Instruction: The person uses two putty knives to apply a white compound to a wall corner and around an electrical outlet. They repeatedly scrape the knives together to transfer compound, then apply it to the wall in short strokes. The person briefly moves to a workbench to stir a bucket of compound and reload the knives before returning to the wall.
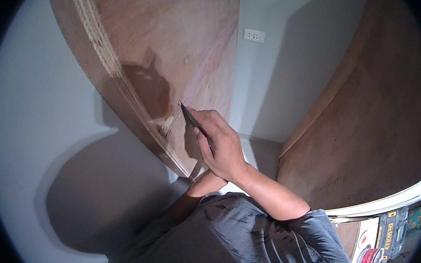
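Right hand's [223, 143] tool [189, 116] apparently against panel [199, 44]

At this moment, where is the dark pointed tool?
In the head view, the dark pointed tool is slightly left of the middle, in the right hand, its tip pointing at the wooden panel.

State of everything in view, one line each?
Left wooden panel: upright, face patchy in colour
Right hand: closed, gripping
Dark pointed tool: in right hand, tip at left wooden panel
Left hand: mostly hidden, grip unclear
Wall outlet: nothing plugged in
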Demonstrator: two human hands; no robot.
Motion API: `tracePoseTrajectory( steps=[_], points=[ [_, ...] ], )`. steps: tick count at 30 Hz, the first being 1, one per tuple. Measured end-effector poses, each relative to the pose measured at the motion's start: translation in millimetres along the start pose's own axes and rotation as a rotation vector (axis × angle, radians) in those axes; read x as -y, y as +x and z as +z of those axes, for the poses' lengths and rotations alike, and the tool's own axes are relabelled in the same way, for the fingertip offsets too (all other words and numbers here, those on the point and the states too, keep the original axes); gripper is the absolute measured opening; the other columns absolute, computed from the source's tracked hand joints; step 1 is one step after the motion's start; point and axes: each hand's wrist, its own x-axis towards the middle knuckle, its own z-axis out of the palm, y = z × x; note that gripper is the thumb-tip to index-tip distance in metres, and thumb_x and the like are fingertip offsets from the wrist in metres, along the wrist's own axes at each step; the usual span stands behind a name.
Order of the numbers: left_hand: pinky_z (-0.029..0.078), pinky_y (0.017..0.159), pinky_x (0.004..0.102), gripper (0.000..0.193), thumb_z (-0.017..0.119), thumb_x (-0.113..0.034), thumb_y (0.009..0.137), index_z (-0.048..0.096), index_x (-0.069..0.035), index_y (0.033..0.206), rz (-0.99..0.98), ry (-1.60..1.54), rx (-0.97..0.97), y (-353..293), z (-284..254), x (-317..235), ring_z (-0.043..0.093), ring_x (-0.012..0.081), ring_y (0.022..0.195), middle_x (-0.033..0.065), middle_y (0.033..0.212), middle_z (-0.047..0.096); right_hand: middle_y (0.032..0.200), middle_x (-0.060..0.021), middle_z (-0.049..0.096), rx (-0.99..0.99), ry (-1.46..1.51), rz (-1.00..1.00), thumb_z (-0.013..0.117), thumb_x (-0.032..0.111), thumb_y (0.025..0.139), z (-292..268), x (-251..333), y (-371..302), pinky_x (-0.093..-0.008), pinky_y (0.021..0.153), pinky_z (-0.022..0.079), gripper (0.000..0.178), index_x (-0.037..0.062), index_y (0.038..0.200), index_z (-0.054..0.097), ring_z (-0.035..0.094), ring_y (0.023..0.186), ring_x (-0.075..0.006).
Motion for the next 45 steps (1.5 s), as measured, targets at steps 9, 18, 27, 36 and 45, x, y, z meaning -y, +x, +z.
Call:
tracePoseTrajectory(
  steps=[9, 18, 27, 36, 45],
  points=[
    [0.050, 0.095, 0.0418, 0.036, 0.060, -0.012, 0.097, 0.056, 0.001, 0.131, -0.031, 0.003, 0.023, 2.8, -0.6, -7.8, 0.061, 0.0290, 0.115, 0.0158, 0.123, 0.063, 0.122, -0.0142, 0.055, 0.100, -0.099, 0.006, 0.064, -0.005, 0.074, 3.2, 17.0, -2.1, -0.0417, 0.084, 0.056, 0.084, 0.0104, 0.153, 0.041, 0.065, 0.095, -0.0325],
    [0.049, 0.097, 0.0414, 0.037, 0.059, -0.014, 0.098, 0.054, -0.001, 0.133, -0.047, -0.011, 0.038, 3.3, 2.4, -11.9, 0.058, 0.0271, 0.118, 0.0146, 0.127, 0.060, 0.137, -0.0151, 0.043, 0.234, -0.045, 0.049, 0.069, -0.005, 0.070, 8.8, 12.2, -13.8, -0.0421, 0.093, 0.055, 0.101, 0.0158, 0.159, 0.027, 0.058, 0.113, -0.0363],
    [0.048, 0.100, 0.0410, 0.039, 0.059, -0.015, 0.099, 0.053, -0.002, 0.135, -0.060, -0.027, 0.068, 13.2, 2.9, -14.8, 0.056, 0.0251, 0.122, 0.0134, 0.131, 0.058, 0.124, -0.0169, 0.057, 0.260, 0.132, 0.079, 0.057, -0.010, 0.084, -21.2, -5.9, -11.2, -0.0413, 0.093, 0.052, 0.066, 0.0074, 0.147, 0.049, 0.061, 0.113, -0.0336],
    [0.047, 0.102, 0.0406, 0.040, 0.058, -0.017, 0.100, 0.052, -0.003, 0.138, -0.149, -0.140, 0.119, 17.7, 14.5, -25.3, 0.053, 0.0232, 0.125, 0.0122, 0.135, 0.055, 0.121, -0.0154, 0.063, 0.176, -0.053, -0.127, 0.064, 0.005, 0.088, -15.0, 17.6, -11.1, -0.0430, 0.092, 0.054, 0.042, 0.0016, 0.130, 0.060, 0.065, 0.106, -0.0369],
    [0.057, 0.068, 0.0366, 0.030, 0.068, -0.024, 0.096, 0.064, -0.008, 0.121, -0.551, -1.224, 0.090, 62.1, 10.4, -97.2, 0.069, 0.0167, 0.093, 0.0038, 0.106, 0.071, 0.097, -0.0098, 0.069, -0.397, 0.107, 0.570, 0.063, 0.012, 0.096, -169.9, -20.0, -96.3, -0.0325, 0.078, 0.054, 0.024, -0.0048, 0.114, 0.064, 0.067, 0.086, -0.0165]
  ],
)
